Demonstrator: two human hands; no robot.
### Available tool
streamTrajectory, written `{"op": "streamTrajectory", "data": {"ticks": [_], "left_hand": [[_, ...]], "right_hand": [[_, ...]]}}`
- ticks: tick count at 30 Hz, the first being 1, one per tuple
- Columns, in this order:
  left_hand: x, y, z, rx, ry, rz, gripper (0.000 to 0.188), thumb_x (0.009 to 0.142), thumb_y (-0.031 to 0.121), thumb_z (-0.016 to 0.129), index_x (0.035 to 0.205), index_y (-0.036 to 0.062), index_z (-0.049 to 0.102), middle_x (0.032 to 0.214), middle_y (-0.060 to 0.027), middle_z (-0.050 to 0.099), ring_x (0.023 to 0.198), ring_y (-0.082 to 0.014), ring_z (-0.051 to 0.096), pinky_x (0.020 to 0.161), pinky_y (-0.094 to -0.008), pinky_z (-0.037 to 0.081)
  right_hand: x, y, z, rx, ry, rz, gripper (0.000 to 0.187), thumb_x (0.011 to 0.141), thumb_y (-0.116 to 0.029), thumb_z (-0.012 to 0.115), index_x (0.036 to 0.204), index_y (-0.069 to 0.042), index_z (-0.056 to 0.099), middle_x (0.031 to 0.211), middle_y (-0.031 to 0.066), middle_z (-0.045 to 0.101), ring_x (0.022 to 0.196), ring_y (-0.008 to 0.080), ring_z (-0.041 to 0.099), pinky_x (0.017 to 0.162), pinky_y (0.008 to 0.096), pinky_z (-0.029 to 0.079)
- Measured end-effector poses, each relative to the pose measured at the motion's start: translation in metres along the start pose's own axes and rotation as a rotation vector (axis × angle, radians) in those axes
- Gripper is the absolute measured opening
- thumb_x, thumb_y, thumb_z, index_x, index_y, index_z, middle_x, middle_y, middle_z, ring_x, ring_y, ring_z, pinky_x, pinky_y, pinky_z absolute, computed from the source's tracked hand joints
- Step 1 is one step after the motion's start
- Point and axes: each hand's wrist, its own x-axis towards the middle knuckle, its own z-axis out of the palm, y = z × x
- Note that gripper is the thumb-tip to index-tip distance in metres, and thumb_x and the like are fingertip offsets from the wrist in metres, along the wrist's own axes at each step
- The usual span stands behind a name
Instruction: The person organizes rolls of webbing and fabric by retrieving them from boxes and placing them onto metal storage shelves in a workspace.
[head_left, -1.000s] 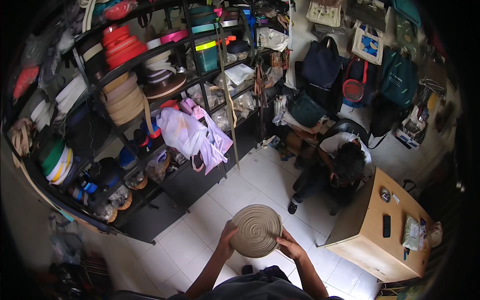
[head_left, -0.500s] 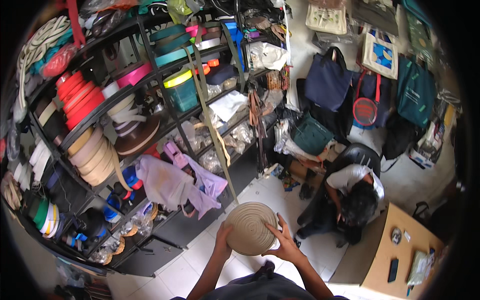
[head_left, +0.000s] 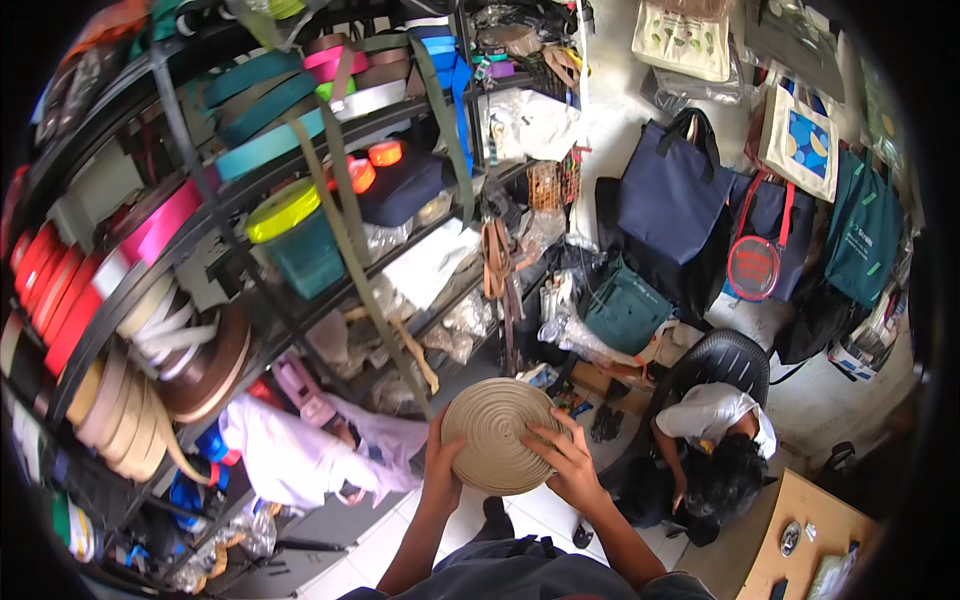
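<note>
A flat, round roll of khaki webbing strap (head_left: 492,420), wound in a tight spiral, is between my two hands in front of my body. My left hand (head_left: 440,468) grips its left edge. On the other side my right hand (head_left: 570,458) clasps the right edge, its fingers spread over the coiled face. A long olive strap (head_left: 352,255) drops from the shelf to behind the roll's upper left; whether the two are joined I cannot tell.
A black shelf rack (head_left: 225,215) with teal, pink and red strap rolls fills the left. Lilac cloth (head_left: 290,450) hangs off it. Ahead are hanging bags (head_left: 675,180). At right a person (head_left: 715,450) sits on a black chair (head_left: 725,360) near a wooden table (head_left: 810,530).
My view has shifted toward the rack, which looks nearer. The roll is slightly higher in view, still between both hands. My right fingers lie further across its face.
</note>
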Motion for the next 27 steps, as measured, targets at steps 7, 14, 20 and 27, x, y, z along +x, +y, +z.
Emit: {"op": "streamTrajectory", "data": {"ticks": [7, 14, 20, 27], "left_hand": [[0.129, 0.033, 0.025, 0.033, -0.277, 0.075, 0.084, 0.084, 0.040, 0.050, 0.147, 0.0102, 0.004, 0.143, -0.0169, 0.030, 0.129, -0.0266, 0.035, 0.103, -0.0441, 0.030], [0.212, 0.033, 0.035, -0.022, -0.506, 0.026, 0.088, 0.087, 0.041, 0.049, 0.146, 0.0148, -0.012, 0.137, -0.0280, 0.036, 0.111, -0.0361, 0.055, 0.094, -0.0442, 0.040], [0.255, 0.025, 0.041, 0.177, -0.249, 0.027, 0.072, 0.090, 0.023, 0.048, 0.143, -0.0014, 0.006, 0.124, -0.0272, 0.050, 0.101, -0.0353, 0.060, 0.090, -0.0395, 0.045], [0.311, -0.007, 0.068, 0.154, -0.043, 0.097, 0.046, 0.091, 0.018, 0.044, 0.129, -0.0061, 0.036, 0.116, -0.0243, 0.056, 0.100, -0.0314, 0.061, 0.087, -0.0378, 0.046]], "right_hand": [[0.112, 0.075, -0.008, -0.040, 0.292, -0.123, 0.045, 0.055, 0.007, 0.064, 0.099, 0.000, 0.064, 0.108, 0.0122, 0.063, 0.108, 0.0367, 0.054, 0.091, 0.0497, 0.044], [0.228, 0.174, -0.041, -0.135, 0.411, -0.213, 0.045, 0.056, 0.010, 0.058, 0.101, 0.001, 0.061, 0.107, 0.0135, 0.064, 0.107, 0.0385, 0.055, 0.090, 0.0477, 0.045], [0.398, 0.263, -0.087, -0.249, 0.624, -0.371, 0.046, 0.057, 0.011, 0.052, 0.102, 0.003, 0.058, 0.106, 0.0171, 0.061, 0.104, 0.0371, 0.055, 0.093, 0.0433, 0.042], [0.587, 0.341, -0.126, -0.193, 0.910, -0.487, 0.043, 0.065, 0.011, 0.054, 0.107, -0.001, 0.055, 0.103, 0.0161, 0.058, 0.099, 0.0357, 0.052, 0.088, 0.0397, 0.041]]}}
